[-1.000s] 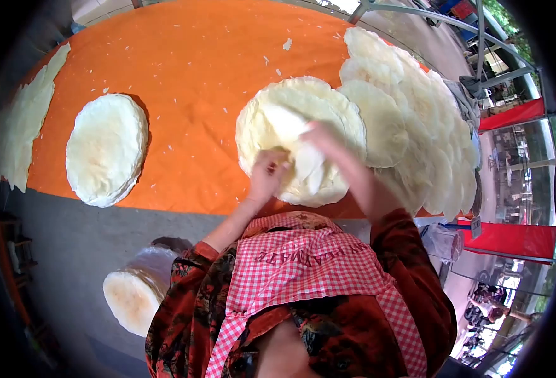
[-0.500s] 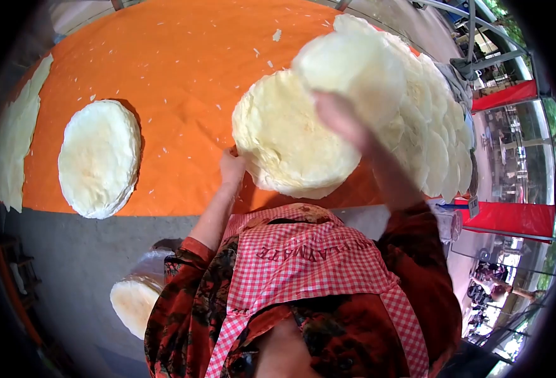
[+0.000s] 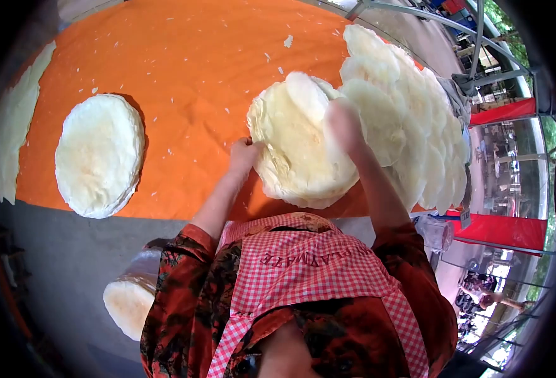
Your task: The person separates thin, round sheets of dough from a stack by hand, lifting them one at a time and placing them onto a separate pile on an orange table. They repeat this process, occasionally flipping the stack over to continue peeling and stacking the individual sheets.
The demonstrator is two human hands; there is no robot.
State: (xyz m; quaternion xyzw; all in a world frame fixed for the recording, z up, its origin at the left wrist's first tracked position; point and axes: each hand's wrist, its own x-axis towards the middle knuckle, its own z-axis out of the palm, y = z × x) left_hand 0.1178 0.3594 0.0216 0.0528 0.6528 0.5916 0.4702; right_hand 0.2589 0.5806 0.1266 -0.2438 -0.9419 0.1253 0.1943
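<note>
The round sheet raised a moment ago is down. The right hand (image 3: 344, 123) is blurred, so its grip cannot be told. It rests at 2 o'clock on the stack of flatbreads (image 3: 294, 154), mid orange tabletop (image 3: 190, 69). The left hand (image 3: 245, 153) pinches the stack's rim at 9 o'clock.

Left hand (image 3: 245, 154) curled, right hand (image 3: 343, 123) outstretched.

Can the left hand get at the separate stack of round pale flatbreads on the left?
Probably yes: the left hand rests at the edge of the middle flatbread pile, and only bare orange cloth lies between it and the separate stack of round pale flatbreads.
</note>
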